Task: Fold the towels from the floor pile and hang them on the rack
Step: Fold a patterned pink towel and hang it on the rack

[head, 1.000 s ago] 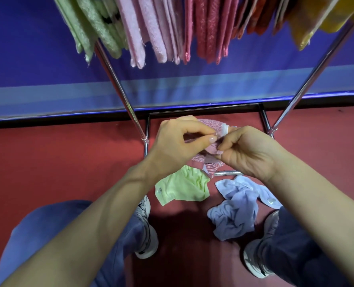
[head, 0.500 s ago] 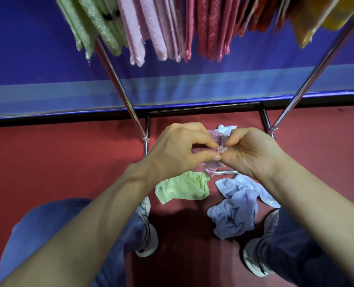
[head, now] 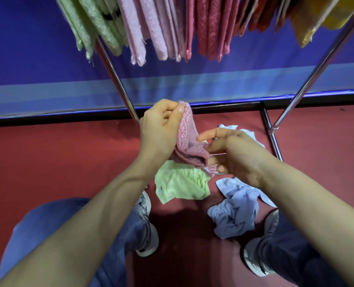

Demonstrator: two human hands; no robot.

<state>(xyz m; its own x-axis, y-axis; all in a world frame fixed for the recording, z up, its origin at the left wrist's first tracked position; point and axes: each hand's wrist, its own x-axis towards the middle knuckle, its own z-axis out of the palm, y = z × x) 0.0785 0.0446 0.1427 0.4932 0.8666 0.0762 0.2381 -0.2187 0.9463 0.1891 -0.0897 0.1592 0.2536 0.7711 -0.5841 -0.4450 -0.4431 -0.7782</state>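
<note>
Pink waffle-weave cloth — a small towel (head: 187, 141) — hangs folded from the person's left hand (head: 161, 129), whose grip is clenched on its top corner between thumb and fingers, so the cloth is held in the air above the floor pile and below the rack's hanging row. The right hand (head: 234, 156) sits just beside the towel's lower fold with its fingers loosely spread; a fingertip or two seems to touch the fold, but no closed pinch on the cloth shows, so the grip reads as released. Under the hands, on the red floor (head: 58, 162), lies a crumpled lime-green towel (head: 182, 187), and to its right a bunched pale-blue towel (head: 238, 210); a bit of white cloth (head: 244, 132) peeks out behind the right hand. The chrome rack (head: 118, 79) rises on slanted legs at both sides, and its top carries folded towels in a row — green (head: 89, 23), pink (head: 151, 27), red (head: 211, 27), and yellow (head: 341, 13). A pair of grey sneakers (head: 147, 224) and blue trouser legs frame the pile.
</note>
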